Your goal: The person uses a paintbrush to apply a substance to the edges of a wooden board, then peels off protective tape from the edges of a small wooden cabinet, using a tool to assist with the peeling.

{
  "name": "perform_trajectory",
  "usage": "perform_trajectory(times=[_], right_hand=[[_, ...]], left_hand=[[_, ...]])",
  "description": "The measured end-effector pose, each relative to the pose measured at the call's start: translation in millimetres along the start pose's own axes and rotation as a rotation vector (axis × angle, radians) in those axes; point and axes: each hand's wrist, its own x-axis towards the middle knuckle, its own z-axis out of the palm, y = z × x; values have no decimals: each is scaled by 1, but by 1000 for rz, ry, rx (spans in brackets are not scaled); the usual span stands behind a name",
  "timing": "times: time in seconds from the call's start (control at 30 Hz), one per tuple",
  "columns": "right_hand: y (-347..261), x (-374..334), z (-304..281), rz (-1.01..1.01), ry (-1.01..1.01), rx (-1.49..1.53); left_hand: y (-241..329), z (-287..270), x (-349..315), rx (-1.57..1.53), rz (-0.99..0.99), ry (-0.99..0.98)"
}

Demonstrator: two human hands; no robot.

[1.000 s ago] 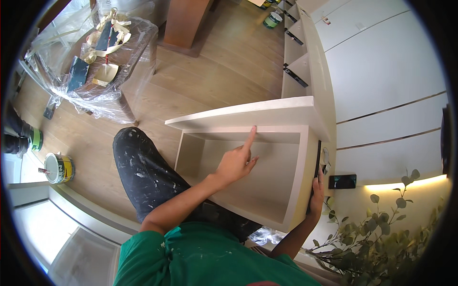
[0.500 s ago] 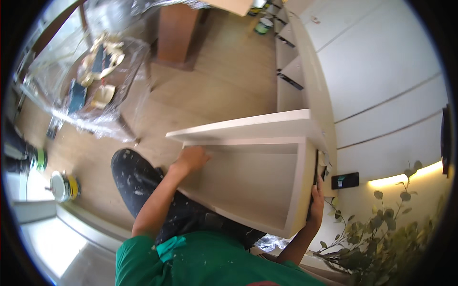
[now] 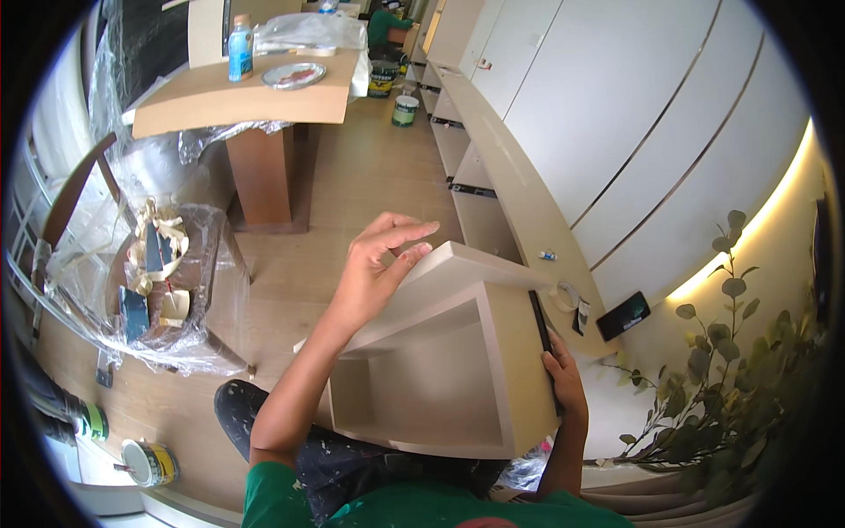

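Brought left hand [image 3: 374, 268] out of the drawer [image 3: 422, 387], at lower centre, to just beside the corner of its front panel [image 3: 471, 268], loosely curved and clasping nothing; likely done inside for now. Grasping the drawer's right side with right hand [image 3: 565, 374]. See only bare inner walls. See a lower-left bucket [image 3: 165, 462] with unclear contents.

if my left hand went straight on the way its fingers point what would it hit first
Your left hand points across toward the long cabinet, so that likely comes first. Depth is unclear, though: the thumb might brush the drawer's front panel before that.
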Motion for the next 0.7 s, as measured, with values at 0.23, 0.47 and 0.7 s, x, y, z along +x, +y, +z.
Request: perform_trajectory(times=[0.23,0.47,0.7], right_hand=[[-3,1,6,-42,-2,-11],[-12,-4,13,-51,-32,12],[-12,-1,13,-64,-26,-25]], left_hand=[[-5,3,7,-9,2,-45],[-7,-5,6,13,28,-53],[-12,-14,11,76,105,-95]])
